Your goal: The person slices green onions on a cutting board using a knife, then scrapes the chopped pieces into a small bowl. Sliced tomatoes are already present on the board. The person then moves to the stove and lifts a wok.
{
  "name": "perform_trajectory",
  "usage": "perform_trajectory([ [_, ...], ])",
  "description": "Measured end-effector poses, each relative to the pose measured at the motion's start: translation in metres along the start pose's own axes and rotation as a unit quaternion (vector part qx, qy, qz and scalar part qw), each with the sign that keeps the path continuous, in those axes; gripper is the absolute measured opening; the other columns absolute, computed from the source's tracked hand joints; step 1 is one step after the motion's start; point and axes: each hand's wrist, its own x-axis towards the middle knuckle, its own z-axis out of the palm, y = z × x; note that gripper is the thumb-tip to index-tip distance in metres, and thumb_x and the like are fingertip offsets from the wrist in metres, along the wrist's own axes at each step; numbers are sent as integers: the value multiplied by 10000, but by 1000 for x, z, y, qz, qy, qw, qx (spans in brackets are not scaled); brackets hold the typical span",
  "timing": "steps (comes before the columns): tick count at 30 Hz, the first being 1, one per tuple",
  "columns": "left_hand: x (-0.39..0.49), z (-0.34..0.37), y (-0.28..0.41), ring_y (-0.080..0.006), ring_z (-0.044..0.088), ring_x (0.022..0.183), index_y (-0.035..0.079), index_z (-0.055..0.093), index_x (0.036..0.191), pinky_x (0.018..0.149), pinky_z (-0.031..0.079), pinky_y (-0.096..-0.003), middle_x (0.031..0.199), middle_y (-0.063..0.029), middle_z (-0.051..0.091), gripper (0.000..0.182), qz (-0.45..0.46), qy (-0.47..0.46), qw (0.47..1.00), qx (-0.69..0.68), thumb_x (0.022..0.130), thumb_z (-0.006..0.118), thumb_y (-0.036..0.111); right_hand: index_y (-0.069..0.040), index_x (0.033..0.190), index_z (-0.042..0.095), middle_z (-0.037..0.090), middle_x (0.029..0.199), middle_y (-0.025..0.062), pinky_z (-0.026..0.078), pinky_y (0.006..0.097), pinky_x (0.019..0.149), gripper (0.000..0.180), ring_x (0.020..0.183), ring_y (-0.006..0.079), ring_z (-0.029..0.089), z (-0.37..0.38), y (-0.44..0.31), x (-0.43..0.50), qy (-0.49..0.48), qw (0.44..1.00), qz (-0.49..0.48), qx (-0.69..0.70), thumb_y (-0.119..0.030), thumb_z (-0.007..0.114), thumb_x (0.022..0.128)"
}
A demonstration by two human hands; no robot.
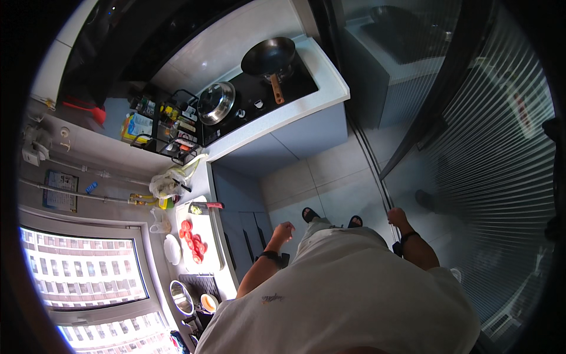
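My left hand [284, 232] hangs beside the grey lower cabinets with its fingers loosely bent and nothing in it. My right hand [397, 217] is held out over the floor track near the ribbed glass door; its fingers look curled, and its palm side is hidden. To the left, a white cutting board [216, 248] lies on the counter with sliced tomatoes [193, 241] on it. A kitchen knife with a red handle [216, 205] lies across the board's far end, beside chopped green pieces [197, 210]. Neither hand touches these things.
A wok [269, 56] with a wooden handle and a steel lidded pan [216, 102] sit on the black cooktop [252, 95]. Seasoning bottles [177, 124] crowd a corner rack. A bowl with orange contents [208, 303] and a steel bowl [181, 297] stand near the window. The ribbed glass door [482, 186] borders the right.
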Motion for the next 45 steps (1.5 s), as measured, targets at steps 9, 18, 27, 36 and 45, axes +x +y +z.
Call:
perform_trajectory([
  [9,2,-1,0,-128,553,480,125,642,968,448,442,-296,633,-30,626,262,1,-2,1000,-16,929,386,167,-142,720,681,658,771,52,556,425,720,167,826,253,653,53,23,16,-23,903,150,401,-266,794,719],
  [18,11,0,5,-131,549,475,113,645,960,445,443,-302,627,-43,626,258,8,-6,1000,-28,916,395,157,-138,724,681,660,762,46,560,420,722,199,829,252,654,57,33,23,-6,974,38,222,-302,793,732],
  [27,13,-3,10,-142,607,499,119,685,933,479,490,-299,604,-39,636,238,-10,-4,999,-34,902,454,169,-142,860,710,682,845,49,553,422,766,275,880,256,660,29,21,14,-25,1000,3,-4,-329,814,688],
  [36,11,-17,27,-121,539,457,89,661,937,426,428,-289,582,-42,606,277,-33,-20,999,16,952,392,155,-79,745,680,672,871,130,536,471,762,145,870,323,648,61,-5,22,127,992,14,-2,-186,587,779],
  [45,27,-42,54,-130,548,461,67,663,932,423,429,-284,588,-48,595,257,-20,-12,999,48,937,413,130,-47,829,720,684,912,152,567,435,782,122,897,327,662,13,-47,-26,57,952,173,245,-131,635,804],
])
